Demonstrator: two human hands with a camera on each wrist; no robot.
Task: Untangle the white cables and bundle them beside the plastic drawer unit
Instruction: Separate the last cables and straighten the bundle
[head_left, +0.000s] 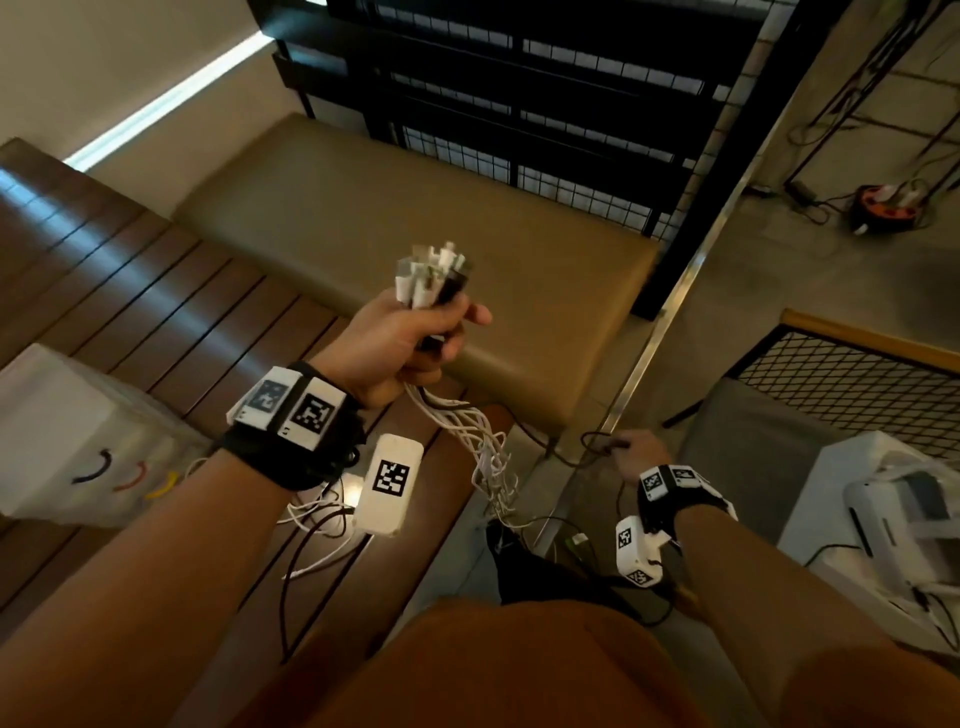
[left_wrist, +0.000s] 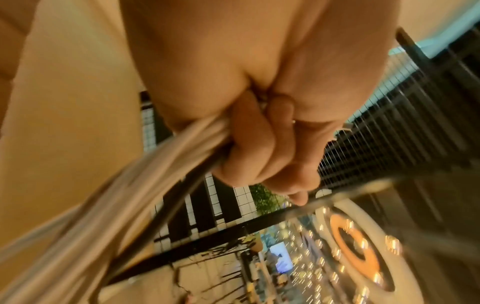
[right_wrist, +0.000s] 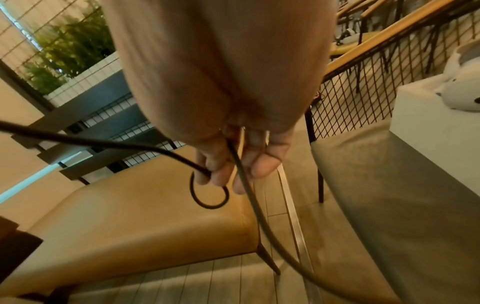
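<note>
My left hand (head_left: 415, 338) is raised over the olive seat and grips a bunch of white cables (head_left: 488, 452) with a dark one among them; their plug ends (head_left: 431, 275) stick up above the fist. The strands hang down tangled toward the floor. In the left wrist view the fingers (left_wrist: 259, 148) curl tight round the cables (left_wrist: 130, 195). Lower right, my right hand (head_left: 634, 447) pinches a thin black cable (head_left: 597, 441); in the right wrist view it loops under the fingers (right_wrist: 215, 164). The plastic drawer unit (head_left: 67, 436) stands at the left on the slatted table.
An olive padded seat (head_left: 415, 208) lies ahead, with a black mesh railing (head_left: 571, 130) behind it. A grey chair (head_left: 779, 415) and a white box of devices (head_left: 883, 519) are at the right. More white cables (head_left: 317, 519) lie on the wooden table (head_left: 156, 312).
</note>
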